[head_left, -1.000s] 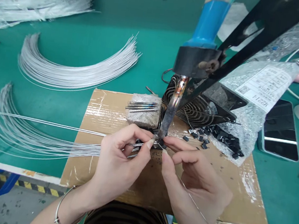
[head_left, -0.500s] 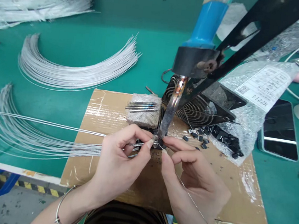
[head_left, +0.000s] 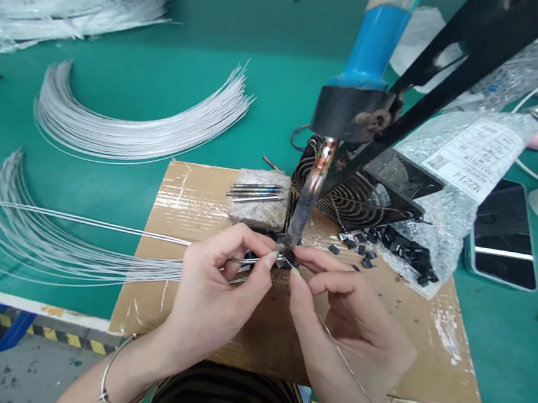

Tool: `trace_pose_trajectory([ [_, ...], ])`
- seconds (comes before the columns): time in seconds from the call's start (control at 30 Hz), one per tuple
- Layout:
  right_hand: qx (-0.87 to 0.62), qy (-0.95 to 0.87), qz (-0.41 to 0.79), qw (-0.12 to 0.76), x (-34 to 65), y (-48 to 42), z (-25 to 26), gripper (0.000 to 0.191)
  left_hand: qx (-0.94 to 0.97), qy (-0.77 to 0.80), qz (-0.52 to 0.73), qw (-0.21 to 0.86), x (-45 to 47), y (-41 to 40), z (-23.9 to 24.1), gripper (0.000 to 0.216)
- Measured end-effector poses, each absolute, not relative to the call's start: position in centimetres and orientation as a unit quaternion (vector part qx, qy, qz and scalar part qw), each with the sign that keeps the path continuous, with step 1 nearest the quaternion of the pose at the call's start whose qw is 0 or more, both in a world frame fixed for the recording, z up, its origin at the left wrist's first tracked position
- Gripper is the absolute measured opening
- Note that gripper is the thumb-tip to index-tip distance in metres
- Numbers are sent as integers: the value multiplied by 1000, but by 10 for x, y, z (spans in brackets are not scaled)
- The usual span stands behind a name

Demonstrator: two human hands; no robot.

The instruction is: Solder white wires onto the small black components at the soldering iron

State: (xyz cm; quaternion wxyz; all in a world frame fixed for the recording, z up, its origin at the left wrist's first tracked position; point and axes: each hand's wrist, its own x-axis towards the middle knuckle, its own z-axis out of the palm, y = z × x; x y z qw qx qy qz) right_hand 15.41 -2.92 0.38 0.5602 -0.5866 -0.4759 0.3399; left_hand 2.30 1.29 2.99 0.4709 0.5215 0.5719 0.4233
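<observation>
hands (head_left: 221, 286) pinching wires (head_left: 102, 229), soldering iron (head_left: 304, 208)

Both hands (head_left: 282, 299) close together, fingers (head_left: 270, 257) pinched.

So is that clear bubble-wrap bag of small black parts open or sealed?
Open: the clear bubble-wrap bag gapes, small black parts spilling onto the brown cardboard.

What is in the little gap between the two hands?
In the head view, the soldering iron tip comes down between the left hand and the right hand, onto a small black part and thin wire they pinch.
</observation>
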Motion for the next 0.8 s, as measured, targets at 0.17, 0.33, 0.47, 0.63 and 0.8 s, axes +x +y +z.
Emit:
trace_pose_trajectory([
  [0.17,-581,-481,335,565,153,-29,3,19,525,575,424,463,23,13,29,12],
  [0.33,-580,-485,329,566,153,-27,2,19,524,571,427,465,22,13,29,12],
  [0.47,-584,-487,325,563,153,-27,2,19,521,575,426,466,23,13,31,12],
  [0.63,-580,-483,327,570,153,-28,3,19,520,576,426,465,22,11,32,12],
  [0.8,-575,-483,335,569,154,-29,3,20,519,579,419,468,23,13,28,11],
])
